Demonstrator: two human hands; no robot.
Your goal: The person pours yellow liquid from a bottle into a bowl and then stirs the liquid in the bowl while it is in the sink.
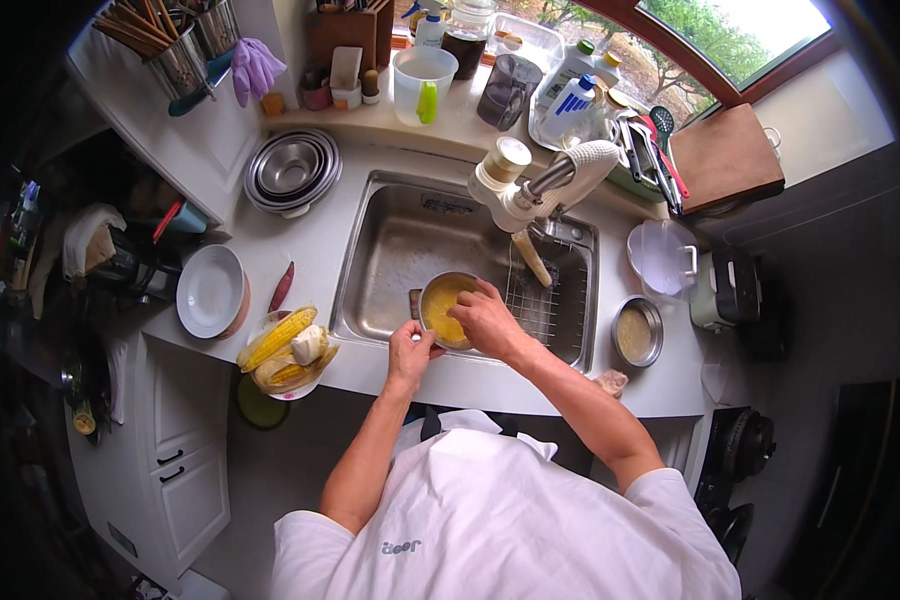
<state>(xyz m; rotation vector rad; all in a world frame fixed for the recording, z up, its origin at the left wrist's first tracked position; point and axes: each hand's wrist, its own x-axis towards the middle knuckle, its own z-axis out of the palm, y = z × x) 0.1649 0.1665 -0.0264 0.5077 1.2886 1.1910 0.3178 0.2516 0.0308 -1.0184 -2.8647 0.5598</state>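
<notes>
A round metal bowl [426, 291] with yellow contents [442, 319], possibly grain in water, is over the front part of the stainless steel sink [390, 225]. My left hand [411, 352] grips the bowl's near left rim. From the right, my right hand [489, 319] reaches over the rim with bent fingers down at the yellow contents. Whether those fingers pinch anything is hidden. Behind the bowl stands a white faucet with a filter attachment [506, 184]. A wire rack [529, 315] and a pale peeled root-like piece [532, 259] are in the sink's right side.
Left of the sink are corn cobs [285, 337] on a plate, a purple sweet potato [282, 286], a white bowl [210, 289] and nested steel bowls [289, 169]. On the right sit a steel bowl of cloudy liquid [635, 334], a clear plastic container [656, 255] and a toaster [724, 289].
</notes>
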